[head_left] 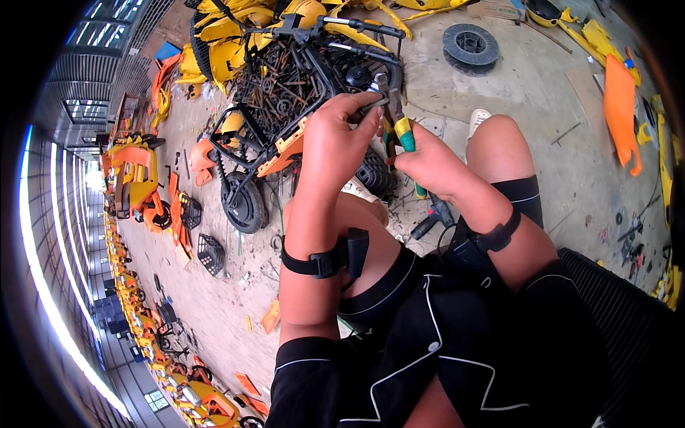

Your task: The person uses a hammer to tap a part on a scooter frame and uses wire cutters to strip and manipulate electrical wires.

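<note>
My right hand (432,162) is closed round a pair of pliers (404,133) with green and yellow handles. Their metal jaws point away from me, toward a black bike frame (314,78). Close to the jaws, my left hand (334,135) pinches a small dark grey piece (379,103) between thumb and fingertips; its exact kind is too small to tell. Both hands are over the near side of the frame, which carries an orange panel (283,148) and a small black wheel (244,202). Whether the jaws grip anything is hard to make out.
A power drill (433,218) lies on the floor by my legs. Behind the frame is a heap of rusty metal parts (275,85) and yellow panels (227,60). A grey spool (471,48) and an orange panel (621,110) are to the right. Yellow bikes (132,175) line the left.
</note>
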Action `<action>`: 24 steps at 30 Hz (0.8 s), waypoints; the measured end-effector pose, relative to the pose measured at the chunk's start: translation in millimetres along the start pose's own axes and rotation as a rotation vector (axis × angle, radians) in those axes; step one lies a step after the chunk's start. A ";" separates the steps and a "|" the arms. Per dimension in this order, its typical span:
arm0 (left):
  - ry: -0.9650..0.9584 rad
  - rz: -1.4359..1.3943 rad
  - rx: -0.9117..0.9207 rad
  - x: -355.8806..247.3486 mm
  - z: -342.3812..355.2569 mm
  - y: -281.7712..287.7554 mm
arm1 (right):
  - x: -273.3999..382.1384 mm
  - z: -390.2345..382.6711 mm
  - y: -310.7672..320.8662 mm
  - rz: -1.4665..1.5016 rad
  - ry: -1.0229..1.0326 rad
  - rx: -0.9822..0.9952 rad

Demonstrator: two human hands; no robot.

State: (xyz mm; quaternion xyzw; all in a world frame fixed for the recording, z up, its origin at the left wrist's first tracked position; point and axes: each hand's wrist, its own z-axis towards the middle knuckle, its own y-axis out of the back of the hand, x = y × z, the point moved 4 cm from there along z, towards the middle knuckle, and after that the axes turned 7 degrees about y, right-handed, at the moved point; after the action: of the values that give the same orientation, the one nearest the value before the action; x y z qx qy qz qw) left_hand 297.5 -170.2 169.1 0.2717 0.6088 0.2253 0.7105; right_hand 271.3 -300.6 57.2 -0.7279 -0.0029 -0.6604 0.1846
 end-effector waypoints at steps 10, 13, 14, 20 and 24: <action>-0.024 0.008 0.004 -0.9 3.3 -7.1 | -7.6 3.1 7.0 -0.069 0.067 -0.014; -0.031 0.014 0.002 -0.1 3.0 -6.3 | -6.4 1.9 5.9 -0.053 0.026 -0.018; -0.034 0.012 0.000 1.1 2.8 -6.2 | -5.0 1.9 4.9 -0.053 0.042 -0.013; -0.049 0.025 -0.014 2.2 0.8 -2.7 | 2.7 -0.3 -1.0 -0.013 0.027 0.021; -0.017 0.006 -0.016 4.1 0.0 -0.9 | 5.8 -0.5 -3.9 -0.010 0.000 0.034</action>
State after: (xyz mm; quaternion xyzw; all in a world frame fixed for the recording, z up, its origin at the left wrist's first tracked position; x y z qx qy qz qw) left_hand 298.2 -168.2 165.4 0.2699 0.6001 0.2299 0.7170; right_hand 270.6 -298.5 63.9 -0.7245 -0.0177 -0.6613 0.1936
